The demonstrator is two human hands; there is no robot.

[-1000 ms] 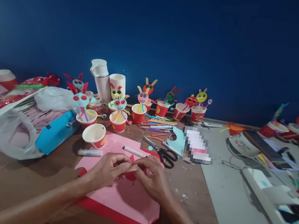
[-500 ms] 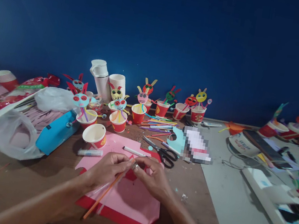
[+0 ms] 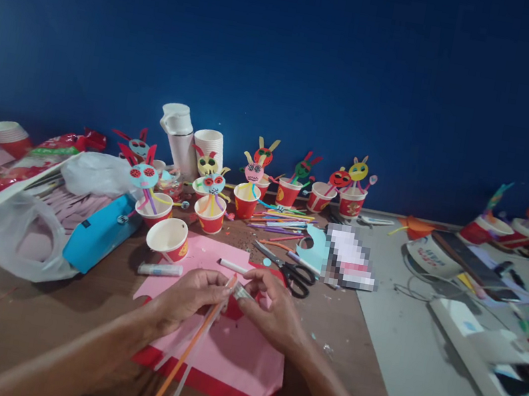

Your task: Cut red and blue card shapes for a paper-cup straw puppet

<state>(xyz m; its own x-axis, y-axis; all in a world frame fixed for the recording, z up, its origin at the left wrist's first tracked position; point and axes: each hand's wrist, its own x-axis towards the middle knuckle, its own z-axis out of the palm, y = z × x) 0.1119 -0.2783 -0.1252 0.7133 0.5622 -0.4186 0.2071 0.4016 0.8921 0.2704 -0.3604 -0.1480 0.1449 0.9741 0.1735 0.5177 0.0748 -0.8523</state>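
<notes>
over pink paper [image 3: 237,362], left hand [image 3: 189,300] grips orange straw [image 3: 184,360].

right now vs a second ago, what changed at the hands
An orange straw and a pale straw have appeared between the hands and now reach further down toward the person. The right hand has lifted slightly, pinching a small clear piece, beside the left hand. The pink paper, scissors and cups stayed put.
</notes>
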